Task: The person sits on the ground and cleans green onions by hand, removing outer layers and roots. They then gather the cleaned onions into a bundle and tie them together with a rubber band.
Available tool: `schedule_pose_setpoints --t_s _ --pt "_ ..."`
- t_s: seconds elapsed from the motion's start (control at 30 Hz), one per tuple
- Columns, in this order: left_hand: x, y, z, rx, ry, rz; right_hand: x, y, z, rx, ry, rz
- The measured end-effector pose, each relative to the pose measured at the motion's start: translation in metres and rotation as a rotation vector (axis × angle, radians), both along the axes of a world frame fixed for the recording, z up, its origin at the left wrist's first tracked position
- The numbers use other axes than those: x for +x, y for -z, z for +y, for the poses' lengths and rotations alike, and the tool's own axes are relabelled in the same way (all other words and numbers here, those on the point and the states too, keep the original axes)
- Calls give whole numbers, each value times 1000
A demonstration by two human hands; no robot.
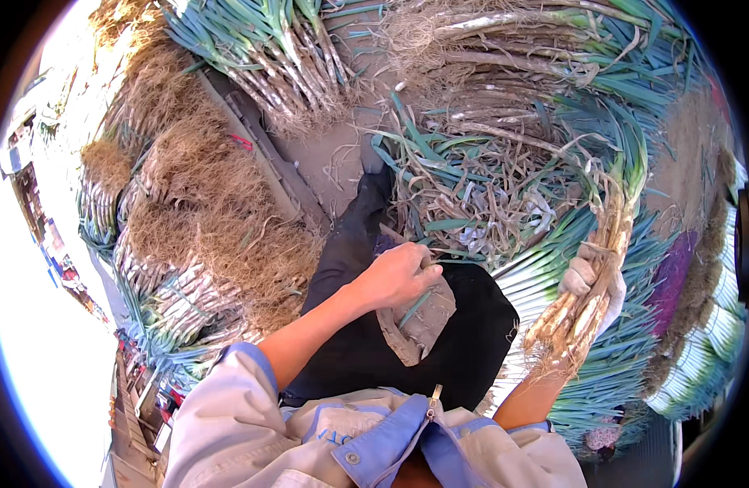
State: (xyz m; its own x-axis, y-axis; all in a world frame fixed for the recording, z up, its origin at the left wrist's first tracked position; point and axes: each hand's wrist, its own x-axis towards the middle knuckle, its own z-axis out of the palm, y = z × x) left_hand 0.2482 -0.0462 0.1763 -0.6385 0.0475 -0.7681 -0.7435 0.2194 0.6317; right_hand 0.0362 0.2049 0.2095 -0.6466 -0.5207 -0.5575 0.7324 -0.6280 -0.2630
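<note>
My right hand, in a pale dirty glove, is wrapped round a small bunch of long green onions. The bunch is tilted, with its roots toward me and its blue-green leaves pointing away. Its white stalks carry dry brown outer skins. My bare left hand is closed above my lap, fingers curled under; what they hold, if anything, is hidden. Below it, a tan, flat-looking piece lies against my dark trousers, with a green leaf strip on it.
Peeled green onions lie at my right. Ahead is a heap of stripped leaves and skins. Unpeeled onions are piled at the far right, with another bundle far ahead. Stacked onions with brown roots line my left.
</note>
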Motion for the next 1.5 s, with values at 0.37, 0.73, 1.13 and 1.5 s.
schedule_pose_setpoints --t_s 0.37,0.73,1.13,1.5 --pt "111 -80 -112 7 -480 -135 27 -182 -197 265 -123 359" --pt "199 -112 -230 -100 -962 -174 39 -230 -494 3 -681 565" --pt "231 -74 -243 -178 -1371 -430 92 45 -709 66 -1222 256" --pt "174 -6 -265 -176 -1495 -590 153 271 -693 1071 -1579 968"
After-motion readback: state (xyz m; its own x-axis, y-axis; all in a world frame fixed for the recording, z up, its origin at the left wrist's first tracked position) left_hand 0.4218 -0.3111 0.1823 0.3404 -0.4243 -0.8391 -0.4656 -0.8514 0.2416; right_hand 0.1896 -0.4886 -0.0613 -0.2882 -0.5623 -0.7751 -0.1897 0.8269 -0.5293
